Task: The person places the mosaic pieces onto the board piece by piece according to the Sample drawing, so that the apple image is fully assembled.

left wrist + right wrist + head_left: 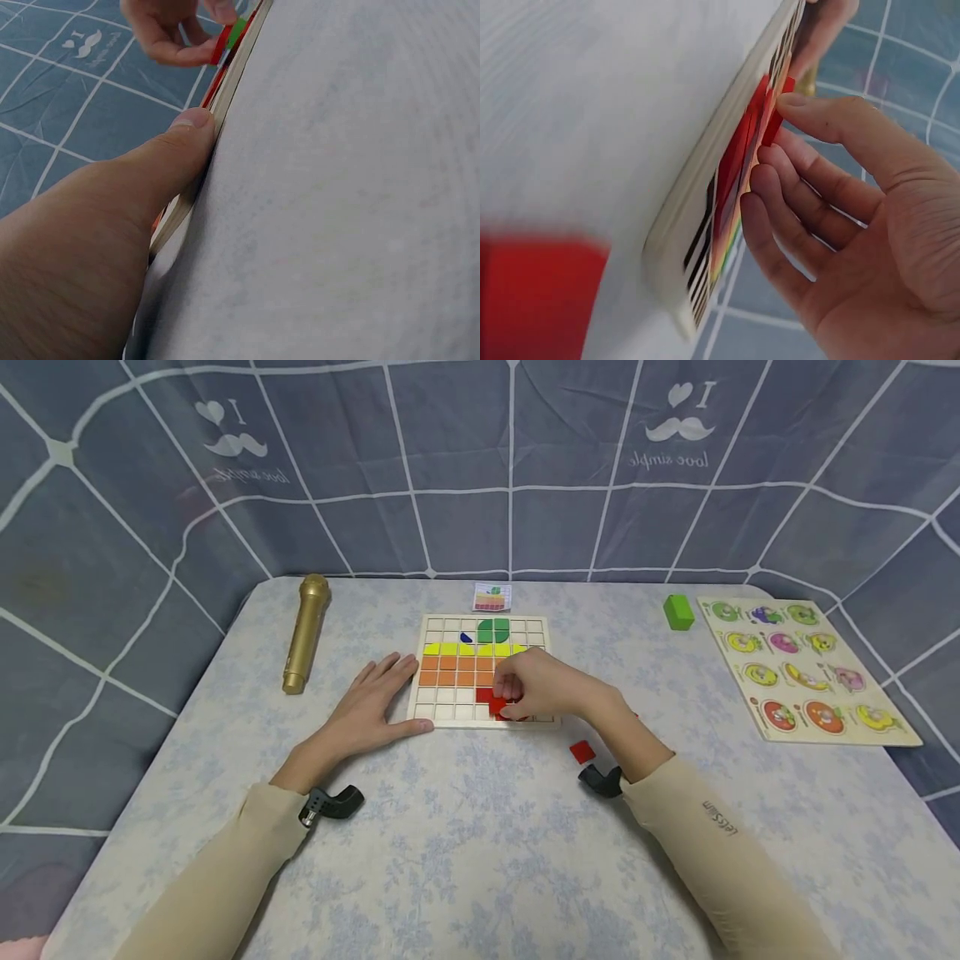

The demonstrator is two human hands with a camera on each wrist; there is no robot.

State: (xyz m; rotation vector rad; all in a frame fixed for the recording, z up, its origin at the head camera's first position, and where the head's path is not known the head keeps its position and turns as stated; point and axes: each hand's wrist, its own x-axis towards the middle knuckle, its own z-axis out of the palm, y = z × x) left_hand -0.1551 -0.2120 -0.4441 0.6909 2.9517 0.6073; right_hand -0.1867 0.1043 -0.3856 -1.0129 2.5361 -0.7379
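A pale wooden grid board (442, 713) lies on the table. Its squares hold green pieces (493, 630), a small blue piece (466, 637), a yellow row (432, 649) and two rows of orange tiles (447, 677). Below the orange, some red tiles (482, 695) are set, partly hidden by my right hand (546, 685). That hand pinches a red square tile (778, 120) between thumb and index finger, tilted just over the board. My left hand (366, 712) lies with fingers spread at the board's left side, thumb touching its lower left corner.
One loose red tile (582, 752) lies near my right wrist. A small pattern card (492, 598) sits behind the board. At the left is a gold microphone-shaped object (306, 635); at the right, a green block (678, 612) and a fruit puzzle board (806, 693).
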